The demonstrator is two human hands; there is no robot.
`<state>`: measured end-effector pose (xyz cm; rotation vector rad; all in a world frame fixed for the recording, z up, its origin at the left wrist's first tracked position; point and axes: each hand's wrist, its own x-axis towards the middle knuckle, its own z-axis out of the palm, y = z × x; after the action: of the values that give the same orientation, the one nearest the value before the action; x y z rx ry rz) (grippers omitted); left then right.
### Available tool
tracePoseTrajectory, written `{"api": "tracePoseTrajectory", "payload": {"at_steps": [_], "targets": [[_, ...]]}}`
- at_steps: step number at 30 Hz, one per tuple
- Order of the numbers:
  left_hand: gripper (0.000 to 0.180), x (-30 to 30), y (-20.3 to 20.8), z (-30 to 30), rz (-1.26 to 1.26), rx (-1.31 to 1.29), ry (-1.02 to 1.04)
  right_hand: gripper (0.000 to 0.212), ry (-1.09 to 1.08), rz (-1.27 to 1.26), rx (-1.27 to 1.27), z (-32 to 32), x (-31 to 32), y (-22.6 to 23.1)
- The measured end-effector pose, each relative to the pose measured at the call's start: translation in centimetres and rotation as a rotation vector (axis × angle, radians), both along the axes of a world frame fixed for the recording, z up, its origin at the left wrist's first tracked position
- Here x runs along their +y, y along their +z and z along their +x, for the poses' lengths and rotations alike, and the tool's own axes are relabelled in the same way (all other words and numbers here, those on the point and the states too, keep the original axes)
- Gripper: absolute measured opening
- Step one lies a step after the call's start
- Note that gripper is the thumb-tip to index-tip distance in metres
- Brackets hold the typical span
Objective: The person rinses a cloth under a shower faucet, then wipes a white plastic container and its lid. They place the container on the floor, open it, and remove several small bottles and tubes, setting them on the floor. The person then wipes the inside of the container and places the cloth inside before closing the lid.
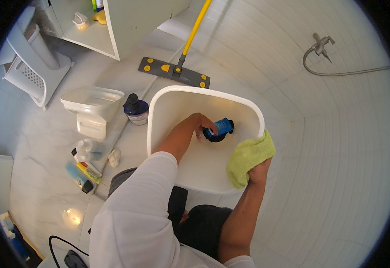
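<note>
Slip risk: the left hand (205,127) is gripping a blue-and-black, smooth-looking bottle (222,127) inside a white, round-cornered plastic tub (199,90); if its surface is wet, it could be sliding free and striking the tub's floor
Cloth risk: the right hand (259,170) is clutching a lime-green, fuzzy cloth (250,156) over the right-hand rim; a loose fold could be slipping off if the fingers are slackening
Tipping risk: the tub could be tilting if the cloth side is taking too much pressure
Toppling risk: a squat, dark-blue pump bottle (137,111) is standing just beside the tub's left wall, so a shifting tub could be knocking it over
Tub texture: pale walls are curving into a thick, rolled-looking rim
Cloth texture: plush nap is sagging in soft folds
Bottle shape: a dark, rounded form is showing below the blue face (shadow or second item, I cannot tell)
</note>
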<state>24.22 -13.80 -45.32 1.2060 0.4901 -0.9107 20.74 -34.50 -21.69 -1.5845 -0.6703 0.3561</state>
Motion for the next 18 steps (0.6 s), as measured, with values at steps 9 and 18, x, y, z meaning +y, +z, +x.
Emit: {"api": "tracePoseTrajectory", "payload": {"at_steps": [9, 18], "targets": [[0.047, -2.0, 11.8, -5.6, -0.35, -0.286, 0.451, 0.029, -0.029, 0.139, 0.102, 3.5, -1.2, -1.5], [0.033, -6.6, 26.1, -11.8, -0.804, -0.47, 0.807, 0.028, -0.02, 0.012, 0.374, 2.6, -4.0, -2.0]]}}
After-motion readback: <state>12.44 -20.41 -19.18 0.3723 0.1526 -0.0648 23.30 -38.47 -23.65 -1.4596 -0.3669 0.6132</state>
